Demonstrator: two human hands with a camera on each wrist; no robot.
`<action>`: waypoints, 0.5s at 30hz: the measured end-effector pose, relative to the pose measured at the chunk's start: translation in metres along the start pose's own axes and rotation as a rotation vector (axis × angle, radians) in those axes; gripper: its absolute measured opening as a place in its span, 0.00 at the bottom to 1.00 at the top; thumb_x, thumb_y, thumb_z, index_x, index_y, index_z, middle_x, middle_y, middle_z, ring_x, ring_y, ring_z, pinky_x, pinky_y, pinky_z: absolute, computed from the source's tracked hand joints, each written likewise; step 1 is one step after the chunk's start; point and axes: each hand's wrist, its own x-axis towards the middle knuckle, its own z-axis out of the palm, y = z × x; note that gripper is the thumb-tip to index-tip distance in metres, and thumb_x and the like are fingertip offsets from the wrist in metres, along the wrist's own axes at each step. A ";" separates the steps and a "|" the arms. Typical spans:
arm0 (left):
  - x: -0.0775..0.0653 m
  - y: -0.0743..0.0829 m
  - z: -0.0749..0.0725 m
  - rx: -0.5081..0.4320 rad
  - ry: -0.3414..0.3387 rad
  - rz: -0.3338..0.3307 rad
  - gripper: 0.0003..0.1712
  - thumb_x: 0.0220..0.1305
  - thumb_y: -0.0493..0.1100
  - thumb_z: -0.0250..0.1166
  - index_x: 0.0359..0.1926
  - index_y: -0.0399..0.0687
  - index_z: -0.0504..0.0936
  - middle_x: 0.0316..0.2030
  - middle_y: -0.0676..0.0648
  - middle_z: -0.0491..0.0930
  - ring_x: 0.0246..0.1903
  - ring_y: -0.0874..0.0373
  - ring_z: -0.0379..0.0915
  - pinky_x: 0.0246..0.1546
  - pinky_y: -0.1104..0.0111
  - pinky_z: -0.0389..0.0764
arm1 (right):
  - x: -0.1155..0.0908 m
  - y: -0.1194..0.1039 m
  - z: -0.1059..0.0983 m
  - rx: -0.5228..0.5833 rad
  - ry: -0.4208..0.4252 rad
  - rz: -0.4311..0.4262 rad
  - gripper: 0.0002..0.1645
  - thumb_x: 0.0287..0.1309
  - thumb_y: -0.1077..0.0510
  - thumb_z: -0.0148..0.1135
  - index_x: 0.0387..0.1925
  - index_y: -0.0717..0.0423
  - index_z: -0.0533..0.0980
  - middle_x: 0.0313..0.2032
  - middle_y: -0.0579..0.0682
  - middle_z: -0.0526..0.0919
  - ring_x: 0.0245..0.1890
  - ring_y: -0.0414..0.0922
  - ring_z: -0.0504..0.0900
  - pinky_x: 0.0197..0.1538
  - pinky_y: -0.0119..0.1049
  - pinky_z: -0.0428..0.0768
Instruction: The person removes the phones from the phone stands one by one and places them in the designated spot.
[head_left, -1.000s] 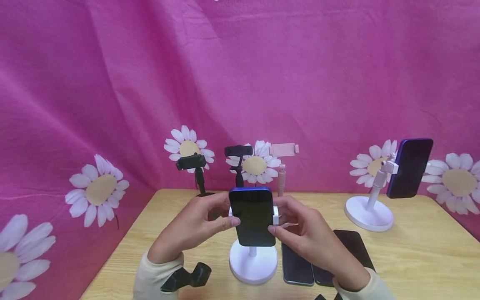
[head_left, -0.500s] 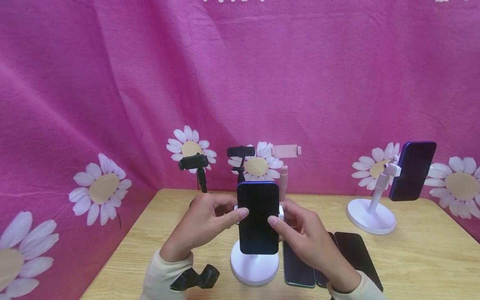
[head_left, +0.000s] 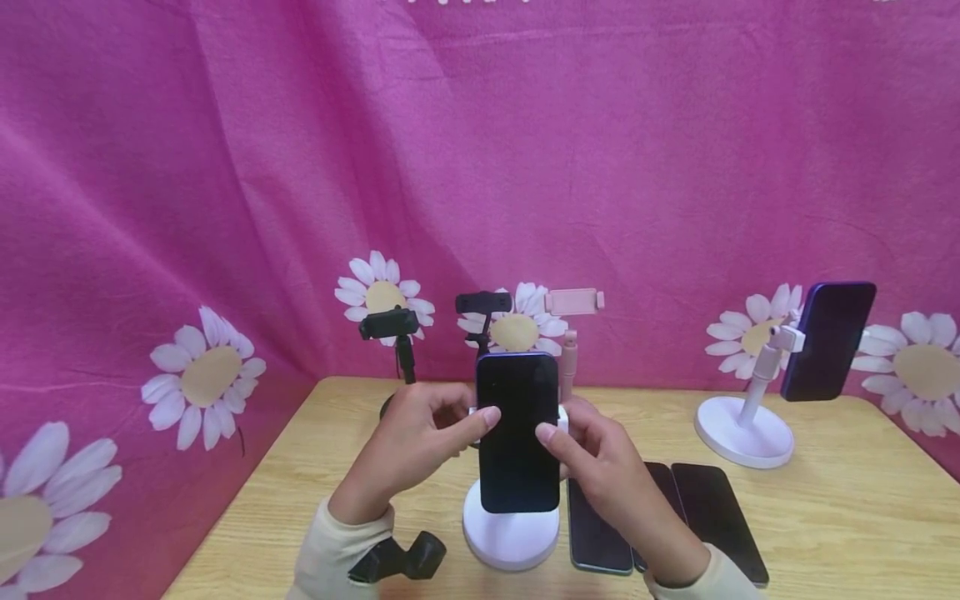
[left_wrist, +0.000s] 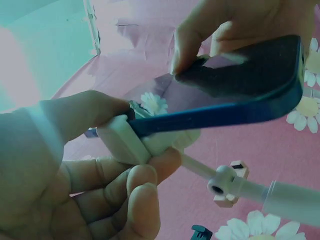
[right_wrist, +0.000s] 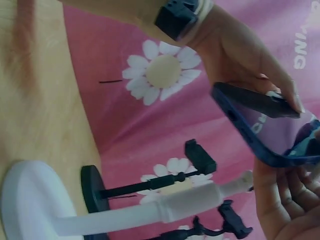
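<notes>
A blue-edged phone with a dark screen stands upright in the clamp of a white phone stand. My left hand holds its left side, thumb on the screen and fingers behind the white clamp. On the opposite side, my right hand pinches the phone and clamp edge, its thumb across the front. The left wrist view shows the clamp's end against the phone's blue side. Most fingers of both hands are hidden behind the phone in the head view.
Two black stands and a pink stand are behind the hands. At right, another white stand bears a phone. Several dark phones lie on the wooden table beside and beneath my right forearm.
The phone has tipped to a more upright pose, its screen facing me more fully. Both thumbs have slid further inward over the screen.
</notes>
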 end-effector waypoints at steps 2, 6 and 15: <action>0.000 -0.001 0.000 0.008 -0.009 0.008 0.15 0.60 0.51 0.68 0.20 0.56 0.76 0.17 0.53 0.71 0.20 0.55 0.69 0.19 0.67 0.73 | 0.000 0.003 0.003 0.058 -0.066 0.019 0.17 0.66 0.54 0.58 0.50 0.63 0.77 0.39 0.57 0.82 0.38 0.47 0.83 0.42 0.38 0.83; 0.001 -0.002 -0.001 0.029 -0.016 0.038 0.16 0.60 0.52 0.68 0.19 0.57 0.75 0.17 0.54 0.69 0.20 0.58 0.68 0.20 0.68 0.72 | 0.001 0.013 0.013 0.259 -0.257 0.062 0.24 0.68 0.55 0.54 0.56 0.70 0.71 0.45 0.61 0.83 0.46 0.50 0.84 0.52 0.38 0.79; 0.001 -0.005 -0.002 0.032 -0.019 0.099 0.16 0.61 0.51 0.67 0.19 0.58 0.76 0.15 0.56 0.70 0.19 0.59 0.69 0.20 0.69 0.71 | 0.007 0.022 0.028 0.843 -0.605 0.013 0.22 0.74 0.58 0.36 0.64 0.57 0.63 0.54 0.61 0.78 0.55 0.58 0.78 0.56 0.54 0.75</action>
